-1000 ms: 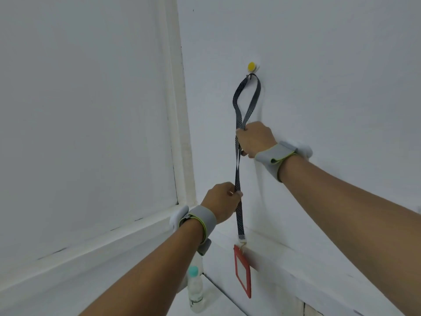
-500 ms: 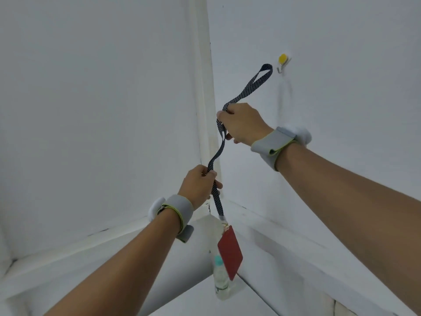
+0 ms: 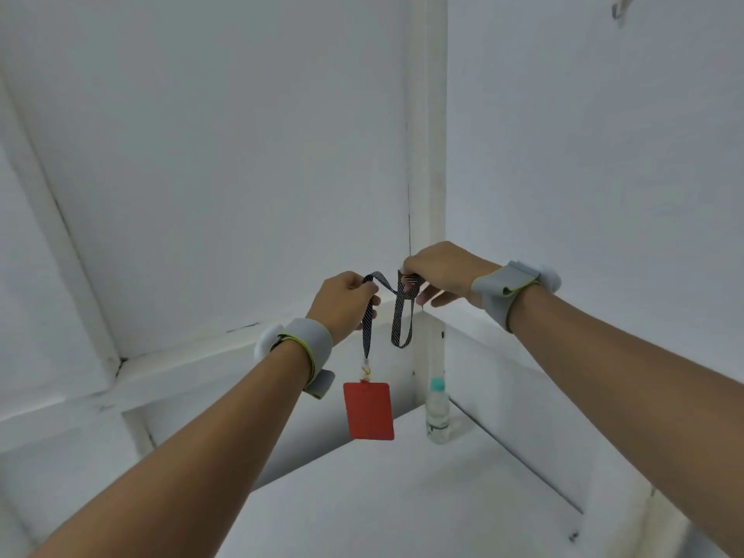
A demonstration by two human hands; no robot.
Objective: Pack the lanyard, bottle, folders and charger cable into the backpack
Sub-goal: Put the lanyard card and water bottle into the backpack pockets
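Observation:
The lanyard [image 3: 400, 316] is a dark striped strap held in the air between both hands, in front of a white wall corner. My left hand [image 3: 344, 304] pinches the strap above its clip, and a red card holder [image 3: 368, 410] dangles below it. My right hand [image 3: 437, 271] grips the strap's upper part, whose free loop droops between the hands. A clear bottle [image 3: 437, 412] with a teal cap stands upright in the corner of the white surface, below and right of the card holder. No backpack, folders or cable are in view.
White walls meet in a corner straight ahead, with a ledge [image 3: 181, 364] running along them. A wall hook [image 3: 620, 4] with a yellow head sits at the top right edge. The white surface [image 3: 402, 497] spreads below my forearms.
The lanyard came off the wall hook and both hands have lowered it. The hands moved closer together, the loop now droops, and the view tilted downward.

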